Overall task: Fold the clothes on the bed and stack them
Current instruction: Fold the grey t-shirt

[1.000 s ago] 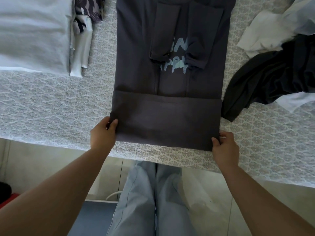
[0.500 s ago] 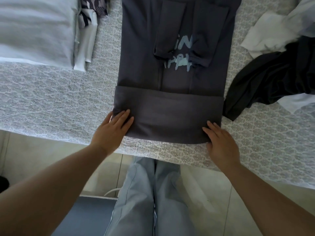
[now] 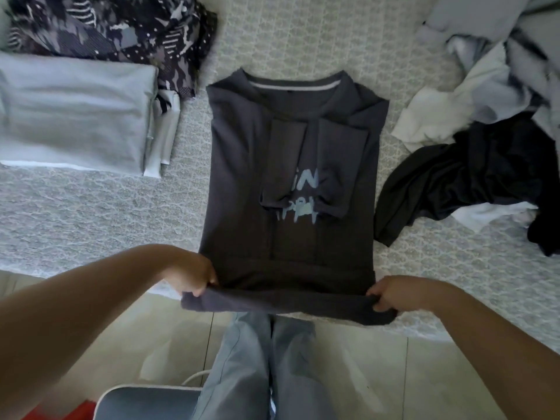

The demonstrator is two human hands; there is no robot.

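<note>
A dark grey long-sleeved shirt [image 3: 236, 183] lies flat at the centre of the bed [image 3: 91, 213], collar toward twelve o'clock, hem toward six o'clock at the near edge of the mattress. Both sleeves are folded inward and lie side by side down the chest, partly covering pale blue lettering [image 3: 298, 195]. The bottom part of the shirt is doubled up into a thick band along the bed's edge.

The left hand [image 3: 194, 275] grips the band's corner at about seven o'clock of the shirt, fingers curled round the cloth. The right hand [image 3: 391, 294] grips the opposite corner at about five o'clock, its fingers likewise wrapped round the fabric. The band hangs slightly over the edge of the bed between the two hands.

At nine o'clock from the shirt sits a folded light grey garment [image 3: 72, 116], with a narrow white folded piece [image 3: 160, 140] just beside it. At eleven o'clock lies a patterned dark garment [image 3: 115, 25]. At three o'clock a loose black garment [image 3: 454, 180] lies crumpled, touching a heap of white and pale grey clothes [image 3: 485, 74] toward one o'clock.

Below the bed, light blue trouser legs [image 3: 257, 365] stand on a pale floor [image 3: 145, 334].
</note>
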